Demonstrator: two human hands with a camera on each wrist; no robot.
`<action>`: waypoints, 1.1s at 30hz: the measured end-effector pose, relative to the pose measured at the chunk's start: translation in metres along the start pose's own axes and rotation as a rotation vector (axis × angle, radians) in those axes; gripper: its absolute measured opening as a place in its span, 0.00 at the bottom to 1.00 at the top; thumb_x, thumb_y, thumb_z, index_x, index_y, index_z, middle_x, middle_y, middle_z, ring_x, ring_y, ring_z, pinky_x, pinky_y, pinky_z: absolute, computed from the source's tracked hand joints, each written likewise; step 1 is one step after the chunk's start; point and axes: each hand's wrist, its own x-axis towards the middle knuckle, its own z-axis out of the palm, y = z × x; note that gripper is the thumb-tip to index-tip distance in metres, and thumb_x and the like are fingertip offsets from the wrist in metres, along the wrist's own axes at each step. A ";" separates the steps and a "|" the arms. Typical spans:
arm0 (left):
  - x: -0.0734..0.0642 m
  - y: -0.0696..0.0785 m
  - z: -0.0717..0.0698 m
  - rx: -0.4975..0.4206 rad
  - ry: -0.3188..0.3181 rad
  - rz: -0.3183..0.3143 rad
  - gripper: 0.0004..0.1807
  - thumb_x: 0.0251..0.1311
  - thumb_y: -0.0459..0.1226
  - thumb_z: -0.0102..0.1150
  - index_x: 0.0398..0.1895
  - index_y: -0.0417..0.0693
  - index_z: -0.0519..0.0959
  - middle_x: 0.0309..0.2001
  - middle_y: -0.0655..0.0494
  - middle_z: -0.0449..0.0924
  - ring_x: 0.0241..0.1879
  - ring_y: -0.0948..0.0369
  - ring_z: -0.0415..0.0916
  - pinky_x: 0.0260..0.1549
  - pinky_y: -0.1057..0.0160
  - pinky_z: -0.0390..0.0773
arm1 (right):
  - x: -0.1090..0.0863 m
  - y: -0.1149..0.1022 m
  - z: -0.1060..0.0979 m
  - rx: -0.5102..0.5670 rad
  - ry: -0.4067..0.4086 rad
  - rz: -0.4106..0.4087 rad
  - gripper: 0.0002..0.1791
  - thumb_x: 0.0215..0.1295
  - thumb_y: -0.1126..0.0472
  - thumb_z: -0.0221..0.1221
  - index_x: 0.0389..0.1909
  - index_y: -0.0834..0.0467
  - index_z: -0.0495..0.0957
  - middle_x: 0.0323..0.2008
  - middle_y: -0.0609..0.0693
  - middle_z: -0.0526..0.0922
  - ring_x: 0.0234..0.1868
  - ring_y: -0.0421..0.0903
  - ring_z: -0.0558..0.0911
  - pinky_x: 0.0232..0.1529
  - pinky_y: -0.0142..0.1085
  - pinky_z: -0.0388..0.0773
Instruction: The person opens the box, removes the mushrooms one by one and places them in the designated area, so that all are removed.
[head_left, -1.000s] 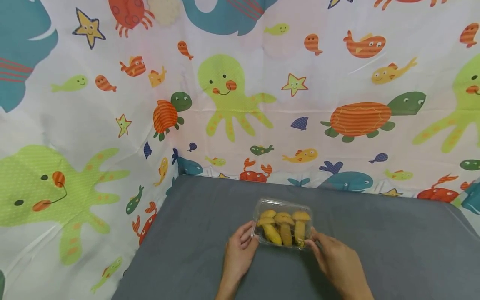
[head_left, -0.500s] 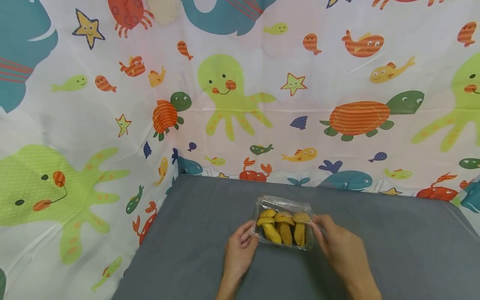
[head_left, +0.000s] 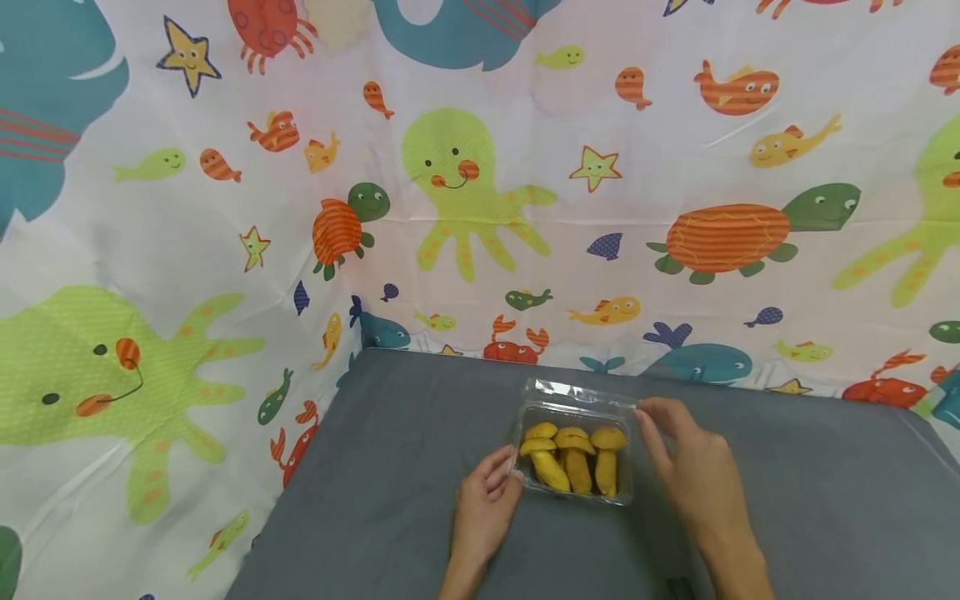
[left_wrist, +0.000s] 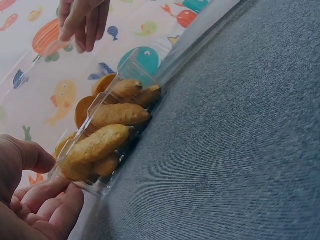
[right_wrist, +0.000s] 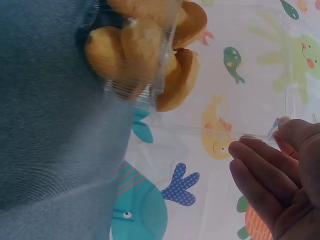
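Note:
A clear plastic clamshell box (head_left: 628, 492) lies on the grey tabletop with several yellow-brown mushrooms (head_left: 576, 462) inside. Its transparent lid (head_left: 581, 394) is lifted and stands up from the back edge. At the box's left side my left hand (head_left: 486, 507) grips the rim; in the left wrist view its thumb and fingers (left_wrist: 66, 212) are around the near corner. My right hand (head_left: 697, 471) pinches the lid's right corner between thumb and forefinger, its other fingers fairly straight in the right wrist view. The lid's edge (right_wrist: 197, 128) is faint there against the printed backdrop.
The grey tabletop (head_left: 390, 450) spreads around the box. Behind and to the left hangs a white curtain (head_left: 540, 275) printed with sea animals. A small dark object (head_left: 680, 588) shows at the bottom edge beside the right forearm.
My right hand has moved from the box's front right corner up and back, raising the lid off the mushrooms. The left hand keeps its hold on the left side.

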 end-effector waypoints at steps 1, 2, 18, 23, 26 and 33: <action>-0.001 0.000 0.000 -0.002 0.000 -0.002 0.22 0.70 0.34 0.67 0.67 0.43 0.81 0.61 0.47 0.85 0.57 0.49 0.85 0.54 0.61 0.84 | 0.002 0.000 0.001 0.013 0.002 0.002 0.13 0.71 0.62 0.69 0.53 0.60 0.82 0.48 0.60 0.91 0.45 0.61 0.90 0.36 0.54 0.87; -0.001 0.000 0.000 -0.001 0.000 -0.006 0.22 0.70 0.34 0.67 0.67 0.44 0.81 0.61 0.47 0.85 0.57 0.50 0.85 0.54 0.61 0.84 | 0.004 0.001 0.001 0.021 0.004 0.004 0.13 0.71 0.62 0.69 0.52 0.60 0.82 0.48 0.60 0.91 0.46 0.61 0.90 0.38 0.55 0.87; -0.003 -0.002 0.001 -0.024 0.000 -0.003 0.23 0.70 0.34 0.67 0.67 0.42 0.81 0.61 0.47 0.84 0.59 0.48 0.84 0.52 0.69 0.82 | 0.028 0.014 0.012 0.089 0.028 0.022 0.15 0.69 0.63 0.71 0.53 0.64 0.84 0.49 0.60 0.90 0.49 0.61 0.90 0.44 0.56 0.85; -0.002 0.001 -0.001 -0.007 0.012 0.001 0.22 0.70 0.34 0.67 0.66 0.42 0.81 0.60 0.48 0.85 0.59 0.50 0.84 0.53 0.67 0.82 | 0.036 0.015 0.017 0.107 0.038 0.028 0.14 0.70 0.63 0.70 0.52 0.65 0.85 0.48 0.61 0.91 0.47 0.61 0.90 0.43 0.55 0.85; -0.002 0.001 -0.002 -0.005 0.013 0.005 0.22 0.70 0.34 0.68 0.65 0.43 0.82 0.60 0.48 0.85 0.59 0.50 0.84 0.54 0.65 0.83 | 0.040 0.016 0.020 0.115 0.050 0.035 0.14 0.70 0.63 0.71 0.53 0.64 0.86 0.47 0.60 0.91 0.47 0.60 0.91 0.43 0.54 0.85; -0.003 0.000 -0.002 0.016 -0.003 0.007 0.22 0.70 0.35 0.68 0.66 0.45 0.82 0.60 0.49 0.85 0.57 0.50 0.85 0.53 0.66 0.83 | 0.044 0.019 0.029 0.121 0.046 0.070 0.15 0.71 0.63 0.69 0.55 0.63 0.85 0.49 0.60 0.91 0.48 0.60 0.90 0.43 0.53 0.84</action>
